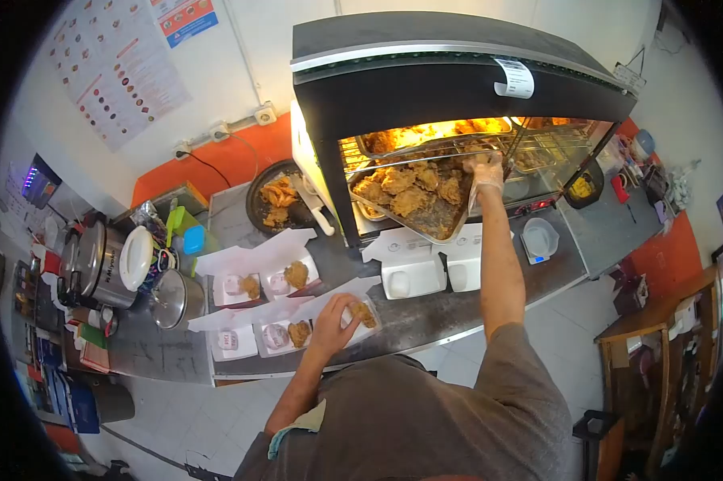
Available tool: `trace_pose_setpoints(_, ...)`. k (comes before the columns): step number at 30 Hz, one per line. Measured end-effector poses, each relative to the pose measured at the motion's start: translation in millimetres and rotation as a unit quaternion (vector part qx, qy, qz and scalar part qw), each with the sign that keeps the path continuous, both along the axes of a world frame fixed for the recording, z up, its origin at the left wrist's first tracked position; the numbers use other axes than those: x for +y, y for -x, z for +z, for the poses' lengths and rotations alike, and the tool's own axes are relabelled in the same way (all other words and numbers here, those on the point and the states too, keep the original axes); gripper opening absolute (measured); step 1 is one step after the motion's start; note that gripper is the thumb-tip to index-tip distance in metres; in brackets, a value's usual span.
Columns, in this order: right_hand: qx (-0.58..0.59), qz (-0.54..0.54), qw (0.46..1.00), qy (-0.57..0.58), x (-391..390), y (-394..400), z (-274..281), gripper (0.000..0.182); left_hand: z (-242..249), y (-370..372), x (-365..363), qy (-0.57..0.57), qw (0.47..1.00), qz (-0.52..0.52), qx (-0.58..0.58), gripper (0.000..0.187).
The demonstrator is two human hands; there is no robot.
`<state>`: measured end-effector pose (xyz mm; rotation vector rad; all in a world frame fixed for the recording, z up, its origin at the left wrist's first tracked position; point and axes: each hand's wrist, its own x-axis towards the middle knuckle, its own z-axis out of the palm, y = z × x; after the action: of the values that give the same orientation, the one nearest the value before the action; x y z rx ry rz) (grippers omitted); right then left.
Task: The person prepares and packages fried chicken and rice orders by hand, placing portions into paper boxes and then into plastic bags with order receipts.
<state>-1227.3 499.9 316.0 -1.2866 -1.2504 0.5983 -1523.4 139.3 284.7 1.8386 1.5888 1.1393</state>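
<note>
My left hand (pixel 333 323) is bent over a white paper food box (pixel 369 332) on the counter, its fingers gripping it beside a piece of fried chicken (pixel 365 313). My right hand (pixel 484 171), in a clear plastic glove, reaches into the lit food warmer (pixel 458 76). Its fingers are curled at the right side of a metal tray (pixel 450 228), and what they hold is hidden. Several fried chicken pieces (pixel 409 200) lie in that tray, which juts out over the warmer's front edge.
Other open boxes (pixel 227 342) hold wrapped round packets, some with chicken. Two boxes (pixel 414 276) stand below the warmer. A round pan (pixel 257 212) of fried food sits left of it. A pot (pixel 177 298) stands further left; a clear container (pixel 540 238) on a scale is at right.
</note>
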Motion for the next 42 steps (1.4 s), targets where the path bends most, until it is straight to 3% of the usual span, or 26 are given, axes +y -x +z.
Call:
trace_pose_setpoints(1,0.042,0.017,0.996,0.076,-13,-1,11,0.052,4,-6,8,-0.011,1.0,-0.018,-0.008,0.03)
trace_pose_setpoints(2,0.087,0.041,0.994,0.058,-6,-8,-9,0.051,4,-10,12,-0.021,0.999,-0.035,-0.016,0.03)
trace_pose_setpoints(6,0.088,0.109,0.987,0.082,-56,-13,-12,0.048,-21,-10,7,-0.001,0.997,-0.074,-0.013,0.03)
trace_pose_setpoints(8,-0.133,0.036,0.988,-0.07,-109,6,19,0.051,-30,-3,-5,0.012,0.998,-0.064,-0.009,0.031)
trace_pose_setpoints(9,-0.023,0.081,0.992,-0.098,-119,13,4,0.051,-37,3,-13,0.011,0.998,-0.061,-0.009,0.031)
trace_pose_setpoints(10,0.088,0.127,0.98,-0.125,-127,19,-12,0.051,-44,11,-22,0.046,0.998,-0.041,-0.012,0.032)
trace_pose_setpoints(12,-0.035,0.073,0.964,-0.253,-147,30,-37,0.053,-51,24,-33,0.079,0.997,-0.013,-0.018,0.033)
trace_pose_setpoints(13,0.039,0.054,0.958,-0.279,-150,44,-56,0.053,-51,31,-40,0.108,0.993,0.014,-0.039,0.033)
trace_pose_setpoints(16,0.08,0.063,0.941,-0.324,-155,84,-52,0.057,-57,53,-66,0.116,0.989,0.073,-0.048,0.032)
trace_pose_setpoints(18,0.171,-0.022,0.921,-0.35,-139,105,-57,0.058,-56,62,-80,0.1,0.985,0.128,-0.054,0.03)
trace_pose_setpoints(21,0.113,-0.043,0.926,-0.359,-127,122,-54,0.056,-64,82,-102,0.097,0.975,0.192,-0.062,0.029)
trace_pose_setpoints(22,0.137,-0.021,0.928,-0.346,-135,137,-36,0.052,-60,87,-107,0.106,0.971,0.206,-0.064,0.029)
trace_pose_setpoints(27,0.158,0.042,0.93,-0.33,-130,168,-52,0.053,-72,128,-125,0.051,0.962,0.267,0.0,0.027)
trace_pose_setpoints(29,0.021,0.046,0.937,-0.347,-152,188,-36,0.055,-60,158,-133,0.024,0.946,0.317,0.061,0.026)
trace_pose_setpoints(31,0.077,0.11,0.925,-0.356,-188,233,-13,0.051,-42,191,-135,-0.001,0.919,0.389,0.061,0.025)
trace_pose_setpoints(33,-0.04,0.282,0.908,-0.306,-213,265,-3,0.049,-40,237,-138,-0.057,0.907,0.399,0.125,0.033)
trace_pose_setpoints(34,-0.03,0.369,0.901,-0.227,-227,293,2,0.049,-38,258,-139,-0.056,0.907,0.398,0.128,0.038)
trace_pose_setpoints(35,-0.066,0.44,0.88,-0.165,-237,319,6,0.051,-28,273,-134,-0.051,0.905,0.402,0.126,0.038)
trace_pose_setpoints(36,-0.189,0.515,0.829,-0.108,-245,369,-1,0.051,-14,296,-132,0.003,0.906,0.386,0.175,0.045)
trace_pose_setpoints(39,-0.191,0.572,0.796,-0.064,-273,446,-9,0.051,-21,329,-135,0.083,0.904,0.36,0.215,0.055)
trace_pose_setpoints(42,-0.206,0.679,0.705,0.019,-292,485,-10,0.049,-54,365,-149,0.103,0.902,0.383,0.173,0.06)
